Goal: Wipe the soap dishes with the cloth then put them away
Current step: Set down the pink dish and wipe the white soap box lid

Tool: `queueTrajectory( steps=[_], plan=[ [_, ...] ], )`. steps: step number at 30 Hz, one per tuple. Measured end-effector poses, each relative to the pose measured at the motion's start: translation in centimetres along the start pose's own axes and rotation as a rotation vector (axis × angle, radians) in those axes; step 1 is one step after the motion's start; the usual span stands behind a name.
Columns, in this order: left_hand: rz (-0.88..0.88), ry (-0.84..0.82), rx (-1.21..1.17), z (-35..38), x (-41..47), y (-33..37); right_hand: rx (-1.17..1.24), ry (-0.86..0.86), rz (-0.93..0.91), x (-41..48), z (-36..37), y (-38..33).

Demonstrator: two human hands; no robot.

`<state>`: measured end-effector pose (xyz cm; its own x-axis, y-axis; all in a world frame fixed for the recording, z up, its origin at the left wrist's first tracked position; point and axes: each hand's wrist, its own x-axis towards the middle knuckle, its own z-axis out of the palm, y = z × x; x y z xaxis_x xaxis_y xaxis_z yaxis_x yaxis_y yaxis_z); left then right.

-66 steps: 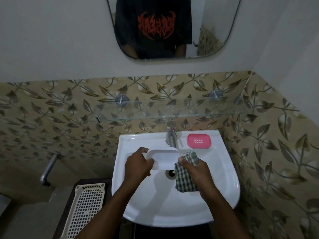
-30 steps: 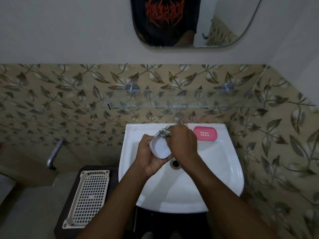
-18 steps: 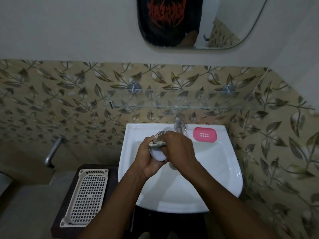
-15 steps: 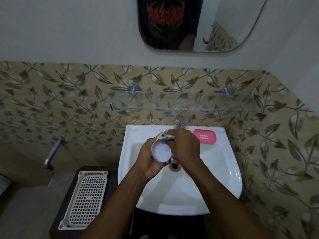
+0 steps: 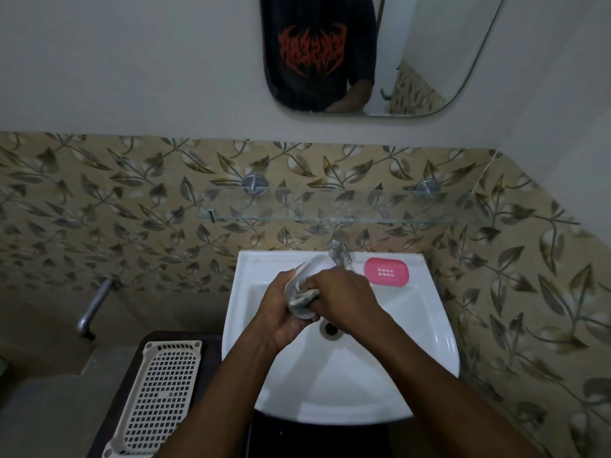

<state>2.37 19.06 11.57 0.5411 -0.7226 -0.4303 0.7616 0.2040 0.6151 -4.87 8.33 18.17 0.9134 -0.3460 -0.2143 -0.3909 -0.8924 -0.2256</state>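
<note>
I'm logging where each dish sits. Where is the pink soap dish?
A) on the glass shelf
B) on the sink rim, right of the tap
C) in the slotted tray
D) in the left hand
B: the pink soap dish lies on the sink rim right of the tap; the left hand holds the white soap dish and the right hand holds the cloth against it.

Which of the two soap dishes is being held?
The white soap dish, gripped by the left hand while the right hand presses the cloth into it. The pink soap dish lies untouched on the sink rim beside the tap.
</note>
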Motion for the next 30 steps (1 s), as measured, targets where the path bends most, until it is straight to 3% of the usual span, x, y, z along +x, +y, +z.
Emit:
queueTrajectory(
  steps=[3, 7, 11, 17, 21, 25, 30],
  plan=[
    [0.020, -0.082, 0.052, 1.0, -0.4, 0.2, -0.058, 0.302, 0.009, 0.8, 0.2, 1.3],
    [0.037, -0.092, 0.032, 1.5, -0.3, 0.2, 0.009, 0.435, 0.040, 0.9, 0.5, 1.7],
    [0.052, -0.047, 0.039, 2.2, -0.2, 0.2, 0.069, 0.418, 0.057, 0.5, 1.8, 1.5],
    [0.084, 0.048, 0.070, 1.0, -0.2, -0.4, 0.274, 0.237, -0.056, -1.4, 2.3, -0.2],
    [0.064, 0.026, 0.052, 1.2, -0.6, -0.2, 0.201, 0.294, 0.000, -0.8, 2.0, 0.3],
    [0.044, -0.080, 0.077, 2.0, -1.3, 0.0, 0.186, 0.457, 0.127, 0.8, 1.7, 1.8],
    [0.041, -0.014, -0.015, 1.3, -0.8, 0.1, 0.313, 0.422, 0.014, 0.9, 2.0, 0.4]
  ],
)
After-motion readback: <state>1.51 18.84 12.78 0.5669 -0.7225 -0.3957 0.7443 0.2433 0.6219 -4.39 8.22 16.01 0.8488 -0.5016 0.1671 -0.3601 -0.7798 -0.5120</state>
